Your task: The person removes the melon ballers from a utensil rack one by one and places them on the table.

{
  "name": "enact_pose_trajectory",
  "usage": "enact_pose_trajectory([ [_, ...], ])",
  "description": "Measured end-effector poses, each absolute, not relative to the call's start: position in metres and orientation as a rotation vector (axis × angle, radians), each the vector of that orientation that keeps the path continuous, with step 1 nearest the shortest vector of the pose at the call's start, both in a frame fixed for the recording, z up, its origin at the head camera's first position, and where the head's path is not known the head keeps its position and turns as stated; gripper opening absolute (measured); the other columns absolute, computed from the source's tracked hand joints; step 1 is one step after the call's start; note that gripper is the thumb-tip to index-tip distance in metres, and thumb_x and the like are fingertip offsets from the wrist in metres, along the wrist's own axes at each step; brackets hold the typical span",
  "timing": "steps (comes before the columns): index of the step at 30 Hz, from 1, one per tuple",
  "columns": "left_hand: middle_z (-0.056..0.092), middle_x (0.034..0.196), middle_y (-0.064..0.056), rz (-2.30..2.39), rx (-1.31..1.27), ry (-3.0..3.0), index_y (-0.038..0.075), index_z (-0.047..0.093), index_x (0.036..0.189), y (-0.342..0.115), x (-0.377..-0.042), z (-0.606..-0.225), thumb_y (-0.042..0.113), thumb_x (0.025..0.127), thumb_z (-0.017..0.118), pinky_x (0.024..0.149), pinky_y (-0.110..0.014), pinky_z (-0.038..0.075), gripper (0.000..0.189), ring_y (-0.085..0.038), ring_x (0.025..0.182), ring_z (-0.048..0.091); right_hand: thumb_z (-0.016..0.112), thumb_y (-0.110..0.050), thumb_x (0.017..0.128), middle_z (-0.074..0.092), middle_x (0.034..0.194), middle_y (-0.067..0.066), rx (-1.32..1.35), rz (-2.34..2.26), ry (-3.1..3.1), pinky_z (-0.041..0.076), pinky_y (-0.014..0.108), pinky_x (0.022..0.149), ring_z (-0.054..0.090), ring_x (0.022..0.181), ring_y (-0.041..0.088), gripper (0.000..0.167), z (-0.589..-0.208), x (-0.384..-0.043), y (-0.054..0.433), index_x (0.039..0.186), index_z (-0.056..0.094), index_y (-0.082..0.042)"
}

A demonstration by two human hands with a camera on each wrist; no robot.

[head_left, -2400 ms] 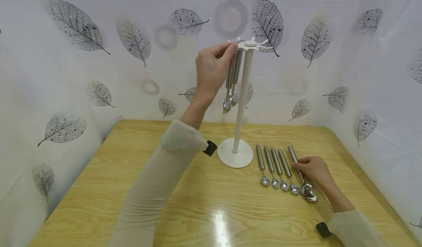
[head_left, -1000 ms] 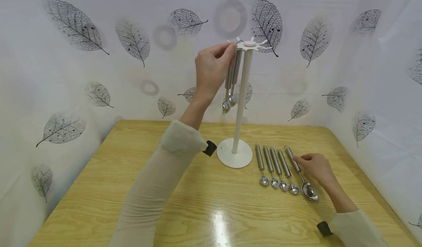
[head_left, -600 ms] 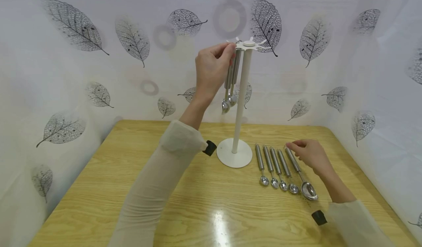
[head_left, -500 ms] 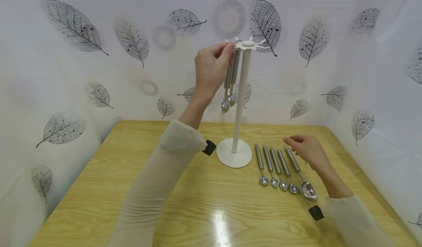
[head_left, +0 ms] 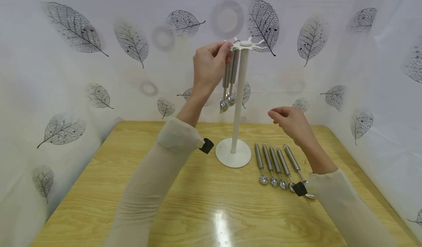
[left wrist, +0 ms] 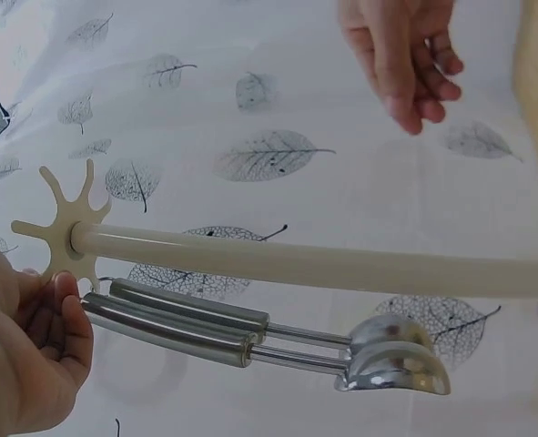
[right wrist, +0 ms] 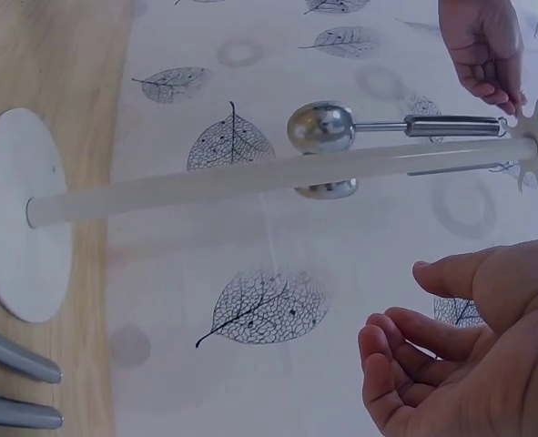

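A white utensil stand (head_left: 239,104) with a round base rises from the table, its top ringed with hooks. My left hand (head_left: 210,64) pinches one of these hooks between thumb and fingers; the left wrist view shows the hooked top (left wrist: 68,228) at the fingertips. Two steel scoops (left wrist: 396,364) hang side by side just under that hand, handles up and bowls down. My right hand (head_left: 291,124) is in the air to the right of the stand, fingers loosely bent, holding nothing. Below it several steel scoops (head_left: 267,158) lie in a row on the table; the sleeve and wrist strap partly cover the rightmost.
The wooden table (head_left: 184,210) reaches back to a leaf-patterned curtain (head_left: 141,89) that also hangs at both sides. The stand's round base (head_left: 227,159) sits left of the scoop row. In the right wrist view, two handles (right wrist: 18,410) lie near the base.
My right hand has let go of the large scoop at the row's right end and risen up and left toward the stand. That scoop stays on the table. My left hand keeps its place.
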State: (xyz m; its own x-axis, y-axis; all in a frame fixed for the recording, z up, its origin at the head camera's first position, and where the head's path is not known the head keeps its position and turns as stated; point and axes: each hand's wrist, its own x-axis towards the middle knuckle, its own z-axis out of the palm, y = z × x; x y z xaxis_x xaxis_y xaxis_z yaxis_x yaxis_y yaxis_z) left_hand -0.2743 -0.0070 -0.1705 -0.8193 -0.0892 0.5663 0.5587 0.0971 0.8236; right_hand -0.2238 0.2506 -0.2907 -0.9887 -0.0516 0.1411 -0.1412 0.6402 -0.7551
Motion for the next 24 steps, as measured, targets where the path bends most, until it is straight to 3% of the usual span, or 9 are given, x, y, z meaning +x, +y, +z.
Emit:
enact_pose_trajectory([
  [6,0.073,0.087,-0.012,-1.810,-0.433,-1.921,-0.003,0.077,0.112,-0.010,-0.278,-0.168,0.011,0.104,0.064,0.073,-0.024,0.058,0.020,-0.014,0.070,0.064,0.058,-0.042,0.106,0.069,0.114,0.017,0.244,1.297,-2.645,0.052,0.032,0.081,0.061,0.099,0.025,0.050,-0.272,-0.237,0.228,0.132,0.067,0.000],
  [13,0.072,0.085,-0.010,-1.836,-0.418,-1.930,-0.003,0.077,0.112,-0.013,-0.280,-0.165,0.011,0.105,0.062,0.074,-0.023,0.059,0.021,-0.014,0.070,0.063,0.060,-0.028,0.107,0.069,0.112,0.016,0.296,1.434,-2.510,0.053,0.024,0.080,0.059,0.094,0.020,0.038,-0.261,-0.257,0.208,0.130,0.068,0.001],
  [24,0.071,0.084,-0.008,-1.880,-0.444,-1.920,-0.003,0.077,0.112,-0.018,-0.284,-0.166,0.011,0.106,0.062,0.075,-0.024,0.057,0.022,-0.014,0.071,0.063,0.064,-0.020,0.105,0.070,0.101,0.005,0.367,1.583,-2.316,0.056,0.027,0.081,0.063,0.090,0.014,0.032,-0.245,-0.279,0.185,0.125,0.070,0.004],
])
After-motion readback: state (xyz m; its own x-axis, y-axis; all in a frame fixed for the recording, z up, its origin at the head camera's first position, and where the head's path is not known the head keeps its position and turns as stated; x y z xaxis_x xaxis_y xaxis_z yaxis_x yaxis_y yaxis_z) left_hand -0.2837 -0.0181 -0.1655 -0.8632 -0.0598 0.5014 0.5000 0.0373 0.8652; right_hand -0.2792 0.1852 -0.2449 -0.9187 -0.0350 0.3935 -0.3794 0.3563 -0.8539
